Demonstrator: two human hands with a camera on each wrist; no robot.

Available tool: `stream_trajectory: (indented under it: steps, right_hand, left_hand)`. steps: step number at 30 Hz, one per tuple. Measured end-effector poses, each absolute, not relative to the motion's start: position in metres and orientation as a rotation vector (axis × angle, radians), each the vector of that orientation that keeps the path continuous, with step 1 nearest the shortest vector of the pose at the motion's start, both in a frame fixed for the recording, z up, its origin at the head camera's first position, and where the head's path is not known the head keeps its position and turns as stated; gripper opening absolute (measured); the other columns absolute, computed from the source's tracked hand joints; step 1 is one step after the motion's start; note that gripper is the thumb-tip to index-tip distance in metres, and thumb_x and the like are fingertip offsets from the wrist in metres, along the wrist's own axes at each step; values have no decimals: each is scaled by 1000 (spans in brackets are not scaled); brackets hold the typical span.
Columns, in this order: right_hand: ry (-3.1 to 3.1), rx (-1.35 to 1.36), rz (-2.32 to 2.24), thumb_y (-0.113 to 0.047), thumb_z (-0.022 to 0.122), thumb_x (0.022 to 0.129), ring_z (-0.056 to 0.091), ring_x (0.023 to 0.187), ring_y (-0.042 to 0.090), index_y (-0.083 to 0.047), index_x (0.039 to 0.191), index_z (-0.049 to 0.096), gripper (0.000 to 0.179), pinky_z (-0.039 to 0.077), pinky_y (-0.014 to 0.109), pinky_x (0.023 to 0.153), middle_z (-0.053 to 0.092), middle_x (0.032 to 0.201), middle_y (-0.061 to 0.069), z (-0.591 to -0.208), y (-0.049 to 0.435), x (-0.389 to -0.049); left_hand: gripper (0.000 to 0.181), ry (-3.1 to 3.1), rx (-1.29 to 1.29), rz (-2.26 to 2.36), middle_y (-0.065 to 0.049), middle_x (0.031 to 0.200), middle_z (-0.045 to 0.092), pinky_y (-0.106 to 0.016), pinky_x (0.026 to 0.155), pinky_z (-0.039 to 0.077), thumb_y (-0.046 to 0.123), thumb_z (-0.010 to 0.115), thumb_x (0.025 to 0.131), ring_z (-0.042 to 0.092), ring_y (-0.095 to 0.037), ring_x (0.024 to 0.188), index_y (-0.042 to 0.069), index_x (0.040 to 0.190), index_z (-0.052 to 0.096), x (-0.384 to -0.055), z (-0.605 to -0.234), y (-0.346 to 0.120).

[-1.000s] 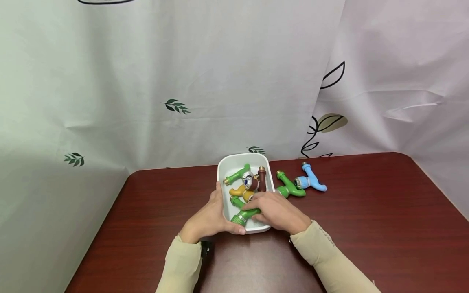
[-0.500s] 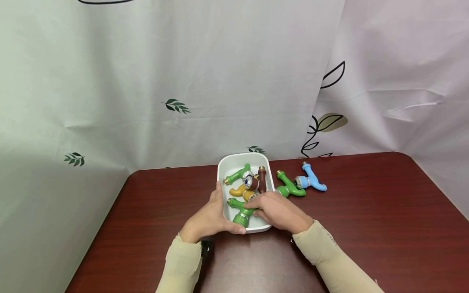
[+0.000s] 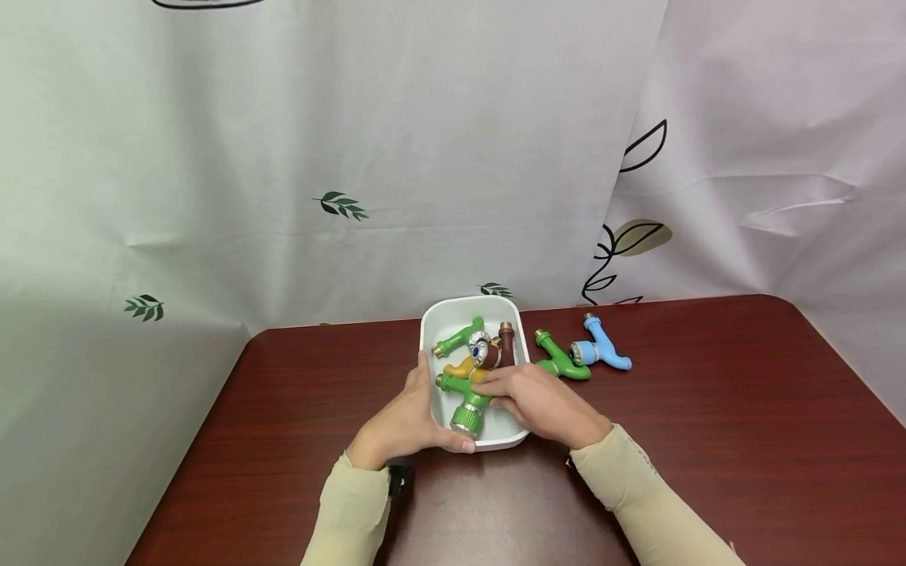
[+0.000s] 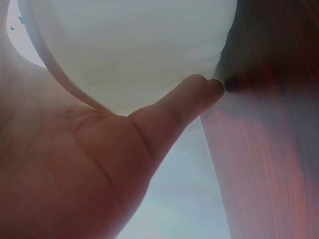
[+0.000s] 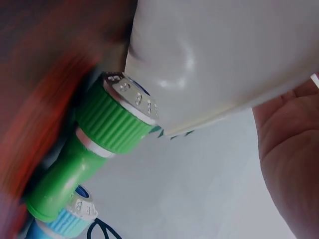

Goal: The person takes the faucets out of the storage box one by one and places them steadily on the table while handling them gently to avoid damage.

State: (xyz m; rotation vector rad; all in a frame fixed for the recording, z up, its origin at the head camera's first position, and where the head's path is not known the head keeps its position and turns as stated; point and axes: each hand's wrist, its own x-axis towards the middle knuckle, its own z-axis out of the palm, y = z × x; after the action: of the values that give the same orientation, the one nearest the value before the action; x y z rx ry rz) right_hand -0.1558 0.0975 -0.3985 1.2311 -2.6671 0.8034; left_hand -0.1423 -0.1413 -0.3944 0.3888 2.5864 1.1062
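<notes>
A white plastic bin (image 3: 440, 310) holds several taps. My left hand (image 3: 399, 420) steadies its near left corner, straight fingers along the left wall and thumb across the front. In the left wrist view, the straight fingers (image 4: 174, 104) lie against the bin's outside. My right hand (image 3: 541, 401) reaches over the right rim and pinches a green tap (image 3: 467, 413) at the near end, its ribbed knob toward me; the fingertips are partly hidden. Behind it lie a yellow tap (image 3: 460, 368), a brown tap (image 3: 506, 346) and another green tap (image 3: 458, 339).
Outside the bin's right wall, a green tap (image 3: 566, 365) and a light blue tap (image 3: 603, 346) lie on the dark red wooden table (image 3: 708, 409). The right wrist view shows that green tap's knob (image 5: 117, 112) close to the bin. A patterned white curtain (image 3: 453, 157) hangs behind.
The green tap under my right hand has turned and slid slightly, its brass end shifting left and its knob swinging toward the front. My left hand and the bin stay put.
</notes>
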Motion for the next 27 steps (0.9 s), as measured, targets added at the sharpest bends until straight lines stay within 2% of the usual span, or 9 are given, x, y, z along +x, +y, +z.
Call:
stream_trajectory:
  steps: [16,27]
  right_hand:
    - [-2634,1085,821,-2,74,90,68,109,21,-9,127,71,38,55,36,85,69,124,6,-389,115,-157]
    - [-2598,996,841,-3,75,89,67,112,20,-9,124,73,36,54,38,89,71,123,4,-384,128,-159]
  left_hand:
    - [158,2616,379,1078,-27,158,21,-46,103,41,44,99,57,46,-33,129,0,157,-15,-142,-396,-141]
    - [158,2611,369,1094,-27,159,19,-47,105,40,45,99,56,43,-33,133,-1,157,-14,-142,-394,-141]
